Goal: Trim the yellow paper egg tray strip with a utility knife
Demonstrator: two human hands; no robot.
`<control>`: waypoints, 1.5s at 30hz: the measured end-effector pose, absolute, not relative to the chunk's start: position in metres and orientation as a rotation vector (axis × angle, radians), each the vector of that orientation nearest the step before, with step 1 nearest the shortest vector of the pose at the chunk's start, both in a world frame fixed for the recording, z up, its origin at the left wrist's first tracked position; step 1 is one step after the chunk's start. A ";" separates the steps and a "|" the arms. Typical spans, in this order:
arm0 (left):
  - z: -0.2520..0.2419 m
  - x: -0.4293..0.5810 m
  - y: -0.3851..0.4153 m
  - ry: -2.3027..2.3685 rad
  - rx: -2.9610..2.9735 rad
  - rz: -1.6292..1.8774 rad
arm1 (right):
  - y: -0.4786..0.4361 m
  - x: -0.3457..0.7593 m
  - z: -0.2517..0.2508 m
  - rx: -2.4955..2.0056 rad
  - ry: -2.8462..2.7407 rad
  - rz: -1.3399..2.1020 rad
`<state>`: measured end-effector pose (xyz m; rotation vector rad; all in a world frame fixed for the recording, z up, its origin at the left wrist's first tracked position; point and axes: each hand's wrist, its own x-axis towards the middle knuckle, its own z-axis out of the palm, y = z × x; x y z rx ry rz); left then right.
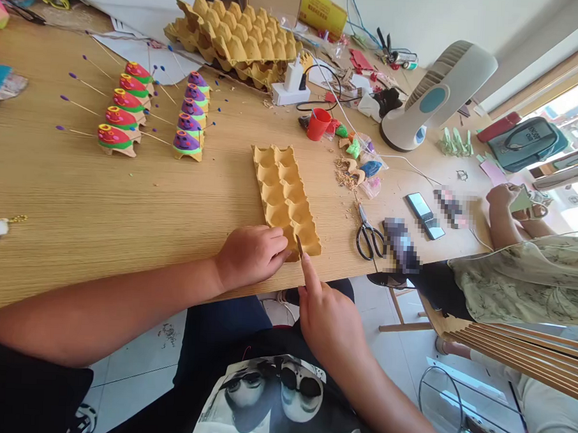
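Observation:
A yellow egg carton piece (pixel 290 184), two rows of cups wide, lies at the table's near edge. My left hand (pixel 253 253) is closed on its near left corner, fingers curled and pressed together. In my right hand (pixel 330 308) is a small knife (pixel 300 246), its thin dark blade touching the carton's near end between the two rows. The right index finger stretches along the knife's back; the handle is hidden in my palm. Black-handled scissors (pixel 368 236) rest on the table to the right of the carton.
Painted egg-cup figures (pixel 117 139) with cotton swabs stand at left. Behind are stacked egg trays (pixel 244 32), a red cup (pixel 318 124), clay bags (pixel 370 168) and a white fan (pixel 433 95). A phone (pixel 425 216) lies at right, near another person's hands (pixel 505 195).

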<state>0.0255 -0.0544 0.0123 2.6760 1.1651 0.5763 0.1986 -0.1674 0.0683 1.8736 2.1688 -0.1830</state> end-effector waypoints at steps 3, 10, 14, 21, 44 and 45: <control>0.012 0.026 -0.055 1.165 2.699 0.565 | -0.177 0.205 0.070 1.868 2.191 -0.241; 0.015 0.027 -0.055 1.166 2.697 0.533 | -0.168 0.200 0.070 1.892 2.168 -0.215; 0.014 0.026 -0.055 1.156 2.681 0.534 | -0.178 0.205 0.070 1.886 2.190 -0.218; 0.015 0.027 -0.054 1.154 2.702 0.525 | -0.168 0.203 0.069 1.927 2.205 -0.256; 0.014 0.027 -0.055 1.154 2.694 0.546 | -0.175 0.207 0.069 1.905 2.225 -0.257; 0.014 0.027 -0.055 1.148 2.696 0.554 | -0.171 0.206 0.068 1.907 2.222 -0.245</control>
